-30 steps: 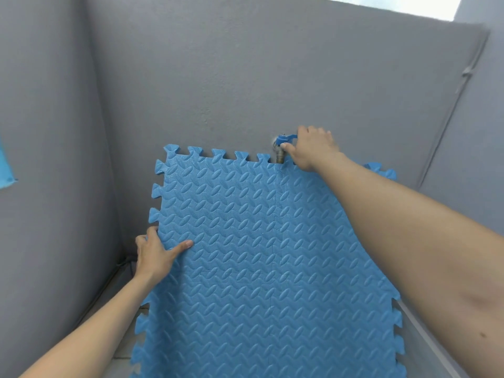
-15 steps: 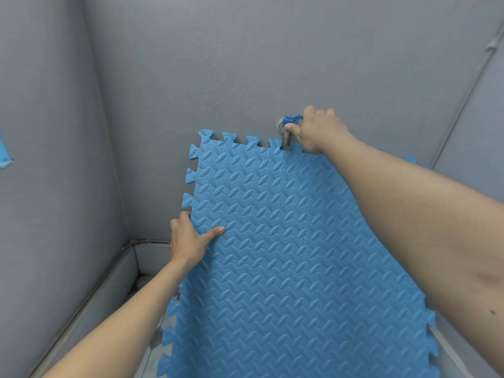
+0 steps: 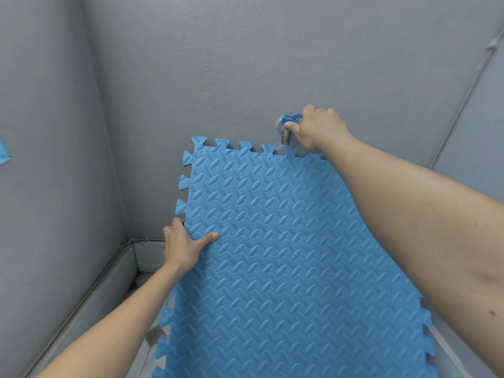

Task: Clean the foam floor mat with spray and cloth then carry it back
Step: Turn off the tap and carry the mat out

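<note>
A large blue foam floor mat (image 3: 286,255) with an embossed leaf pattern and jigsaw-toothed edges stands tilted against a grey wall (image 3: 218,64), its top edge leaning just below a wall tap (image 3: 287,132). The left hand (image 3: 182,245) grips the mat's left edge, thumb lying across the patterned front and fingers curled round behind the edge. The right hand (image 3: 317,128) reaches over the mat's top edge, its fingers and thumb closed around the tap's blue handle (image 3: 290,117). The tap has a brass-coloured spout pointing down at the mat's top teeth. A second grey wall (image 3: 49,159) meets the first in a corner on the left, with a low ledge (image 3: 109,290) along its foot.
</note>
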Demonstrator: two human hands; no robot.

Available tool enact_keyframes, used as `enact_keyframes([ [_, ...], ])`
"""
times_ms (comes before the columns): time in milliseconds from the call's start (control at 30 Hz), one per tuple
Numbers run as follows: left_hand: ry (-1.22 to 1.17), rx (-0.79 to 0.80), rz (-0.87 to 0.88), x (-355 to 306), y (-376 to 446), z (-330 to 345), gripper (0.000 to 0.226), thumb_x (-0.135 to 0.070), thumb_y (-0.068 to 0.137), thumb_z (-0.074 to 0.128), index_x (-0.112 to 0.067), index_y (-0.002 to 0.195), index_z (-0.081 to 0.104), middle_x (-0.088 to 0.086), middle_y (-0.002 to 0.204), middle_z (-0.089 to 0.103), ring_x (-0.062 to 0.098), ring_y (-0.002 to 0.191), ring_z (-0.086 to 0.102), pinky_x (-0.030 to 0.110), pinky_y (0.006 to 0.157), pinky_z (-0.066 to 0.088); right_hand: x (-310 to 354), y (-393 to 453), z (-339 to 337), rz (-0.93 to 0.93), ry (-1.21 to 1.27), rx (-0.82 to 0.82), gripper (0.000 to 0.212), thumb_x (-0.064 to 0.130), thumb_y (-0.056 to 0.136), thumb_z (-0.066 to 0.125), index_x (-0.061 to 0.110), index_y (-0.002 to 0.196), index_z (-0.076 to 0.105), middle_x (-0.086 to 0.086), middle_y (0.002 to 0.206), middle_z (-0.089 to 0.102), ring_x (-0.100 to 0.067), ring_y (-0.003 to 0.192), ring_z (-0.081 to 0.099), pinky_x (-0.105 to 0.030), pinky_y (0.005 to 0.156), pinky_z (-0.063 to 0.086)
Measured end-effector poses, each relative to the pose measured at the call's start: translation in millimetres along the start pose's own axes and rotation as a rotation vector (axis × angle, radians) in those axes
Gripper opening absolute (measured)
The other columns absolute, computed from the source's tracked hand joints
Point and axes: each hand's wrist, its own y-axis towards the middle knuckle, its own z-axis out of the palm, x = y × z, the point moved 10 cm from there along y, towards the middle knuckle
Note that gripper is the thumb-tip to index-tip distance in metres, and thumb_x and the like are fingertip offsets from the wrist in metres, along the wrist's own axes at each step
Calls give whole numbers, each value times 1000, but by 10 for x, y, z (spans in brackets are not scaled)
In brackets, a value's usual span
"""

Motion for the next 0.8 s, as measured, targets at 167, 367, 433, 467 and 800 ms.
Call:
enact_keyframes([
  [167, 65, -100, -31, 329, 111, -699, 95, -54, 57, 84, -8, 129, 42, 14, 128, 44, 28, 112, 53, 43, 94, 49, -17, -19, -37, 23, 55, -62, 66, 58, 99, 34, 0, 131, 41, -24, 130, 52, -39, 126, 40, -45, 96, 38],
  [367, 90, -134, -62, 597, 67, -1121, 108, -69, 45, 77, -11, 129, 41, 12, 130, 47, 28, 111, 57, 47, 90, 53, -254, -620, 263, -27, 365, -277, 82, 60, 97, 35, 22, 157, -5, -7, 165, -10, -27, 151, -13, -45, 120, 2],
  [433, 87, -146, -55, 601, 55, -1139, 109, -69, 46, 77, -12, 131, 40, 11, 130, 47, 27, 111, 56, 46, 90, 53, -630, -991, 719, 111, 497, -348, 80, 57, 98, 36, 22, 157, -5, -5, 165, -10, -26, 151, -13, -45, 122, 1],
  [467, 88, -156, -44, 572, 47, -1144, 107, -67, 49, 78, -12, 132, 40, 11, 131, 45, 26, 112, 55, 44, 91, 52, -834, -1151, 1006, 223, 532, -335, 78, 54, 99, 37, 20, 157, -1, -6, 165, -7, -28, 151, -11, -48, 123, 3],
  [800, 91, -161, 42, 255, 44, -803, 91, -52, 63, 81, -14, 133, 37, 12, 135, 37, 22, 125, 38, 39, 96, 41, 728, -1192, 1739, 30, 343, -170, 65, 58, 99, 21, 33, 156, 3, 0, 164, -10, -39, 150, -11, -57, 120, -5],
])
